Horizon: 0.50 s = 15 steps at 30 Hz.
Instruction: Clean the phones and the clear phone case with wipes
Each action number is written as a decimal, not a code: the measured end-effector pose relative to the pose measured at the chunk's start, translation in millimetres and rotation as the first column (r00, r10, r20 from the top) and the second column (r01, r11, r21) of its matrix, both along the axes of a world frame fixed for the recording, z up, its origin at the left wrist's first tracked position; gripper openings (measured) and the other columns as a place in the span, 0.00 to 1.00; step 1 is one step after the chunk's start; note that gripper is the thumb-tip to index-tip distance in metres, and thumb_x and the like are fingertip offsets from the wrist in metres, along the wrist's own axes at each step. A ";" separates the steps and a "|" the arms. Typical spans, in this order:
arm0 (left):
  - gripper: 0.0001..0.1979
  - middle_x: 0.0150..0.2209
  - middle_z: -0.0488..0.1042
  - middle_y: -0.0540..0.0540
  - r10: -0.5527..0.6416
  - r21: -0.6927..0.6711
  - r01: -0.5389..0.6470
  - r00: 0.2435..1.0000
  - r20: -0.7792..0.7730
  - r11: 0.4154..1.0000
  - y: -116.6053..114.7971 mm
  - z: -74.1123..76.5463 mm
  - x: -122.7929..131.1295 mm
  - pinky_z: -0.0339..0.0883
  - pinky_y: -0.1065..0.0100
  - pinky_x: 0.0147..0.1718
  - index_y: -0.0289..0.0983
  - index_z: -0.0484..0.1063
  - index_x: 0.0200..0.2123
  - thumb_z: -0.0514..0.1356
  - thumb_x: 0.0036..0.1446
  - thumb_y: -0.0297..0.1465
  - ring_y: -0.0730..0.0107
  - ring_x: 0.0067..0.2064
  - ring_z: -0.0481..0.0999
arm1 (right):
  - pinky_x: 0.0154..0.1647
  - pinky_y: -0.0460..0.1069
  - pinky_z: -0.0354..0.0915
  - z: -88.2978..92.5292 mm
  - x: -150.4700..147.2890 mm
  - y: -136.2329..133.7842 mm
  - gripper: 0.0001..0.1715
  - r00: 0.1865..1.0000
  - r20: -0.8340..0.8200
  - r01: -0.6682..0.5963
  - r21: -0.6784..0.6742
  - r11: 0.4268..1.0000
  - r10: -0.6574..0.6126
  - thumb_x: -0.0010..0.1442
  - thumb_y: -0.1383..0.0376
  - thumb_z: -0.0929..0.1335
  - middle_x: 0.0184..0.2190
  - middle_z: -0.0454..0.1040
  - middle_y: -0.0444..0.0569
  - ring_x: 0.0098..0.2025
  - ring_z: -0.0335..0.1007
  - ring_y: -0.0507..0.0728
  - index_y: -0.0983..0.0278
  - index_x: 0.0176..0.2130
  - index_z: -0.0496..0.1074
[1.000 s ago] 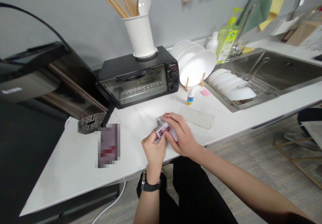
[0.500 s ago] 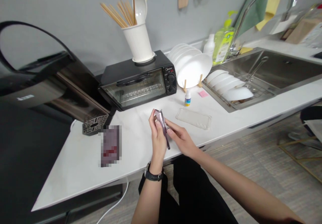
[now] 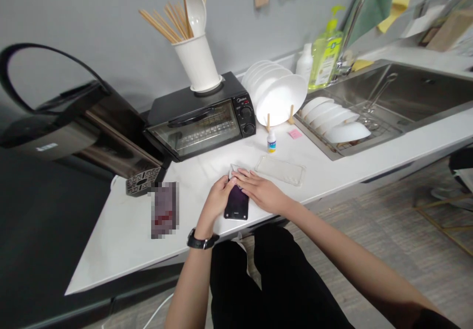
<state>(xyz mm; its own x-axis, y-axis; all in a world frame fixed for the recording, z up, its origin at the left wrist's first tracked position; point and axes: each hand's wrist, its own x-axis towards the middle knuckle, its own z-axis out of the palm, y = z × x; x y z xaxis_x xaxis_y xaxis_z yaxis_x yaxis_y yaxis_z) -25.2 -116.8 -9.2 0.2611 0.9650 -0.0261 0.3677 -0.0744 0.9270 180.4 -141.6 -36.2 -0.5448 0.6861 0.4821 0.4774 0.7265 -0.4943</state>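
A dark phone (image 3: 236, 207) lies flat, or nearly so, at the front of the white counter, with its lower end toward me. My left hand (image 3: 218, 198) is closed at the phone's upper left side, thumb on top. The fingers of my right hand (image 3: 260, 191) stretch flat across its upper part and hide much of it. A pale, shiny patch shows at the far end; I cannot make out what it is. Beyond my right hand rests a clear phone case (image 3: 281, 169). Behind that stands a small white bottle (image 3: 271, 143) with a blue and yellow label.
Left of the phone is a pixelated flat item (image 3: 164, 211). A black toaster oven (image 3: 201, 117) carries a white utensil holder (image 3: 199, 63). A dark appliance (image 3: 92, 122) stands left. White plates (image 3: 283, 97), a pink note (image 3: 295, 134) and a sink (image 3: 417, 92) lie right.
The phone has gone from tilted on edge between my hands to flat, its dark face upward. My right fingers have moved onto its top, and my left hand has shifted left.
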 end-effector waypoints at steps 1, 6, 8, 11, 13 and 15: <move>0.25 0.37 0.82 0.44 -0.006 0.007 0.006 0.999 -0.036 1.000 2.6 0.6 -1.4 0.75 0.60 0.47 0.36 0.75 0.39 0.60 0.65 0.55 0.58 0.41 0.80 | 0.79 0.65 0.55 -1.7 1.8 -1.4 0.33 1.000 0.001 -0.001 -0.006 1.000 0.001 0.79 0.67 0.57 0.76 0.60 0.55 0.80 0.48 0.61 0.61 0.77 0.54; 0.23 0.45 0.84 0.41 0.045 0.068 -0.033 0.980 -0.195 0.997 6.1 6.5 -4.9 0.70 0.55 0.59 0.37 0.80 0.45 0.53 0.71 0.48 0.51 0.51 0.81 | 0.78 0.64 0.58 -7.5 9.4 -5.6 0.30 0.998 -0.017 0.056 -0.049 0.997 -0.057 0.78 0.65 0.58 0.74 0.63 0.59 0.78 0.55 0.63 0.66 0.74 0.63; 0.20 0.51 0.83 0.40 0.033 0.095 -0.009 0.966 -0.255 0.995 0.5 10.0 -3.2 0.67 0.54 0.63 0.39 0.79 0.51 0.57 0.69 0.46 0.51 0.57 0.79 | 0.77 0.65 0.59 -9.1 10.4 -5.7 0.30 0.996 -0.028 0.085 -0.064 0.994 -0.086 0.76 0.67 0.60 0.73 0.65 0.58 0.77 0.56 0.64 0.65 0.73 0.65; 0.30 0.58 0.77 0.36 0.050 0.169 0.035 0.879 -0.474 0.985 -13.1 12.4 5.8 0.70 0.51 0.59 0.39 0.72 0.63 0.66 0.62 0.46 0.48 0.55 0.79 | 0.76 0.63 0.62 -9.9 10.5 -6.0 0.30 0.987 -0.031 0.157 -0.095 0.983 -0.161 0.72 0.73 0.62 0.71 0.69 0.57 0.75 0.63 0.63 0.64 0.69 0.71; 0.39 0.59 0.73 0.33 0.125 0.244 0.031 0.792 -0.597 0.969 -21.3 11.6 14.6 0.73 0.51 0.57 0.37 0.66 0.68 0.70 0.58 0.46 0.46 0.55 0.78 | 0.74 0.61 0.66 -9.3 11.3 -7.1 0.30 0.969 -0.041 0.238 -0.121 0.964 -0.244 0.69 0.77 0.61 0.67 0.74 0.55 0.70 0.70 0.62 0.64 0.64 0.76; 0.40 0.57 0.73 0.33 0.191 0.316 0.034 0.735 -0.651 0.948 -26.6 10.0 23.0 0.72 0.50 0.57 0.35 0.64 0.69 0.71 0.58 0.42 0.45 0.55 0.77 | 0.70 0.61 0.70 -8.4 13.4 -9.2 0.31 0.941 -0.081 0.314 -0.152 0.937 -0.328 0.67 0.80 0.61 0.63 0.79 0.53 0.65 0.76 0.62 0.62 0.59 0.80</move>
<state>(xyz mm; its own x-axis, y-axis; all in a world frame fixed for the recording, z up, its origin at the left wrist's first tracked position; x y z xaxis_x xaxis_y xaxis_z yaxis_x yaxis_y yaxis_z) -2.2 -143.4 0.8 0.2067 0.9714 0.1171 0.8956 -0.2360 0.3770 193.7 -150.8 -44.5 -0.2370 0.8785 0.4149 0.6152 0.4662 -0.6357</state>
